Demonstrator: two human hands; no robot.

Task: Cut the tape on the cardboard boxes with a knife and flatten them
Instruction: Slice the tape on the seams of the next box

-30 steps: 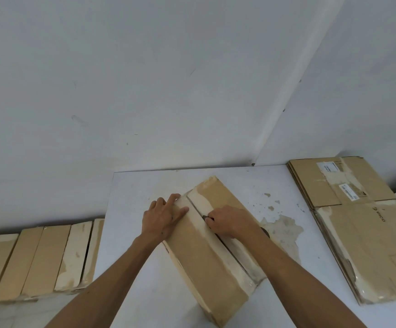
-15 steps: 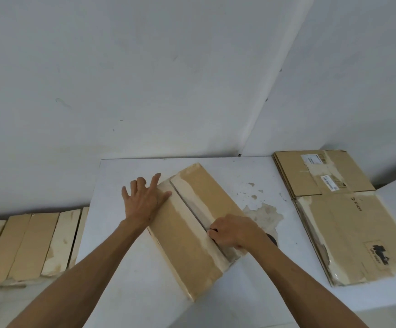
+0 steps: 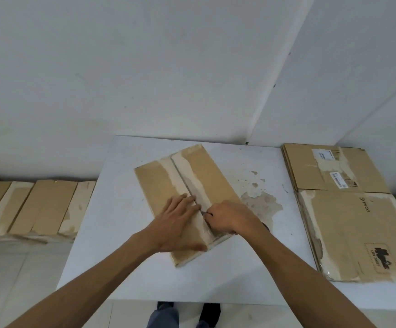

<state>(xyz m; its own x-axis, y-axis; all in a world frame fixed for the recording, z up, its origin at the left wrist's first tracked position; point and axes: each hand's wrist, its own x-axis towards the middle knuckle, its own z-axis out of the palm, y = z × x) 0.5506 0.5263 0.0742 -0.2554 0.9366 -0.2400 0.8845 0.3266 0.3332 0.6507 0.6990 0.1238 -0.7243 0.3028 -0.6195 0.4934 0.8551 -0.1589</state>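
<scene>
At the near edge of the white table (image 3: 126, 268), the person's shoes and trouser cuffs show on the tiled floor. Both bare forearms reach forward onto a cardboard box (image 3: 215, 181) lying at an angle near the table's middle. The left hand (image 3: 180, 223) lies flat on the box's left flap, fingers straight and pressed down, fingertips at the centre seam. The right hand (image 3: 230, 217) is curled round a knife (image 3: 203, 212), of which only a small dark tip shows at the seam; the blade itself cannot be made out. Pale tape (image 3: 185, 172) runs along the seam toward the far end. Right of the box, the table surface is chipped. Further right lies a stack of flattened cardboard boxes (image 3: 348, 233) bearing labels. On the floor to the left, a row of taped boxes (image 3: 38, 207) lies against the wall.
</scene>
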